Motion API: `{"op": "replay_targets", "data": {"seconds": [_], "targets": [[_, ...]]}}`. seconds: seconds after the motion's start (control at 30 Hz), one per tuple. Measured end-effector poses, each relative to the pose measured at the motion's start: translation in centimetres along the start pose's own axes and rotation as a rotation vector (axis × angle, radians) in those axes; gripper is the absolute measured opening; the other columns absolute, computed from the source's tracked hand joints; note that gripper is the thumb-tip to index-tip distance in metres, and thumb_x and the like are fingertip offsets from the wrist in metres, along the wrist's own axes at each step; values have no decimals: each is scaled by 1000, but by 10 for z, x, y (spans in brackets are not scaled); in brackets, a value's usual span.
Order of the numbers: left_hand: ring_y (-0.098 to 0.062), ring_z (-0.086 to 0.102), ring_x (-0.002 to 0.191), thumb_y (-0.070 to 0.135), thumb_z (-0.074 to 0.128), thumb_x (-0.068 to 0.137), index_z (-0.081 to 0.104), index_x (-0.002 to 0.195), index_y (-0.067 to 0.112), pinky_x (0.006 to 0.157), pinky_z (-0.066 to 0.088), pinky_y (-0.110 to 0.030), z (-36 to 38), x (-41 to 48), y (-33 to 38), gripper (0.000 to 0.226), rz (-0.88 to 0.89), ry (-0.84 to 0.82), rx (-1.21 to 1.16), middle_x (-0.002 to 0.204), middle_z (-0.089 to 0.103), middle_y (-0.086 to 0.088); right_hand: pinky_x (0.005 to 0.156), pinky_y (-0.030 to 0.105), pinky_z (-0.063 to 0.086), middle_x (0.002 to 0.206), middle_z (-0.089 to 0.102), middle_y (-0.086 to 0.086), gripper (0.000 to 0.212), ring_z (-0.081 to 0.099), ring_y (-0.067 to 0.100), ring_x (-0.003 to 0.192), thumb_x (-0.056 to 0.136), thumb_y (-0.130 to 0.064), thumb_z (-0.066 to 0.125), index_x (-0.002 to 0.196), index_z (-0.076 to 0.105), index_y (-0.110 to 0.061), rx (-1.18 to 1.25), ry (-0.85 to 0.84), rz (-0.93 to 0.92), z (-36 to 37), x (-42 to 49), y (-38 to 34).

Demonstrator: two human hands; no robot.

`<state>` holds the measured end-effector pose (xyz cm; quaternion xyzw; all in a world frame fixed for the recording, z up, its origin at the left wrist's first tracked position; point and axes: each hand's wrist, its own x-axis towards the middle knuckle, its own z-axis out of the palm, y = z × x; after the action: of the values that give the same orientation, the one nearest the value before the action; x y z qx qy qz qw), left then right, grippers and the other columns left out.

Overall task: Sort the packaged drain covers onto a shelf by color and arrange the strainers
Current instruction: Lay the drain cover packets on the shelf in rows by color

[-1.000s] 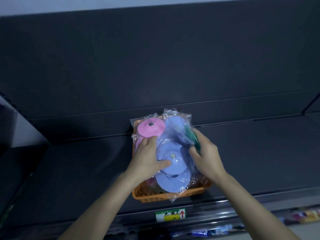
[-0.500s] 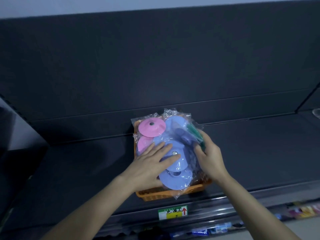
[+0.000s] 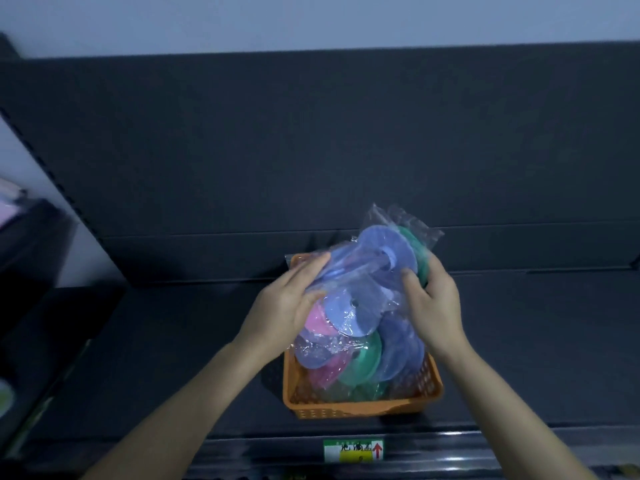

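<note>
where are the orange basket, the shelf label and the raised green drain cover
orange basket (image 3: 360,408): head view, front wall
shelf label (image 3: 353,451): head view, middle of the sticker
raised green drain cover (image 3: 419,252): head view, its exposed right rim
</note>
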<state>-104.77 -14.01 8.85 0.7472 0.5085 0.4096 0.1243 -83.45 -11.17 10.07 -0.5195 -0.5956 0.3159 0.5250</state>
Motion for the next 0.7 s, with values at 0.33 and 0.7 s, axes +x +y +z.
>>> {"op": "replay_targets", "data": {"seconds": [0.33, 0.7], "targets": [[9, 61, 90, 41, 51, 83, 59, 101, 42, 76, 45, -8, -36, -18, -6, 19, -359, 279, -254, 93, 67, 29, 58, 6, 39, 69, 59, -25, 22, 52, -6, 63, 88, -8, 52, 101, 62, -21, 102, 0, -51, 45, -4, -31], [-4, 60, 77, 28, 51, 95, 61, 109, 18, 71, 48, -21, -90, -44, -91, 20, -490, 175, -106, 84, 67, 4, 61, 4, 36, 73, 57, -23, 30, 50, -6, 67, 92, -11, 50, 119, 57, -21, -85, -151, -20, 151, -33, -33]]}}
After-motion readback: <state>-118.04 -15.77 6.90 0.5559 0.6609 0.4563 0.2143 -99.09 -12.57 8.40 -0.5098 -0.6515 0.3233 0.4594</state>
